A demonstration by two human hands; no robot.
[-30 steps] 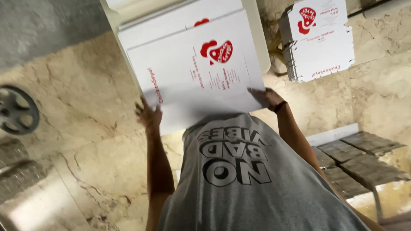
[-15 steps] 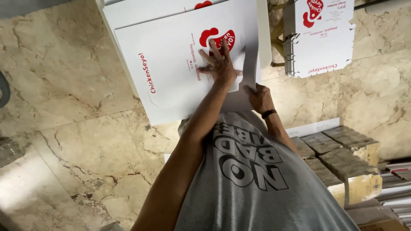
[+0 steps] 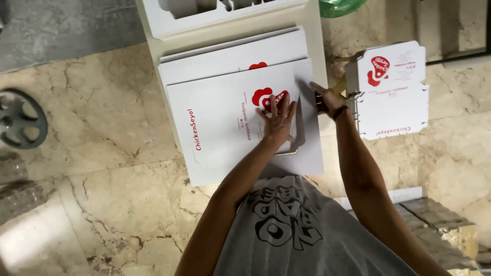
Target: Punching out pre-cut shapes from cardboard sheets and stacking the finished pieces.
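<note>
While the flat white cardboard box blank with a red printed emblem (image 3: 225,122) lies unfolded on top of a stack of similar white sheets (image 3: 230,51), little of the folding looks done: by my reading only its right-hand edge panel (image 3: 303,110) has begun to lift, and the rest is flat. Far to the left, a dark round metal wheel (image 3: 20,118) rests on the beige marble floor (image 3: 102,153), well apart from the work. On the blank, the left hand (image 3: 277,120) lies open, fingers spread, palm pressing the sheet down near the emblem. Just beside it, the right hand (image 3: 327,99) curls around the raised side flap at the blank's right edge, gripping it. Farther right, one assembled white carton with the same red emblem (image 3: 391,89) sits on the floor, lid half open, which suggests one box is finished. Creasing the remaining flaps and closing the walls seems left to do.
</note>
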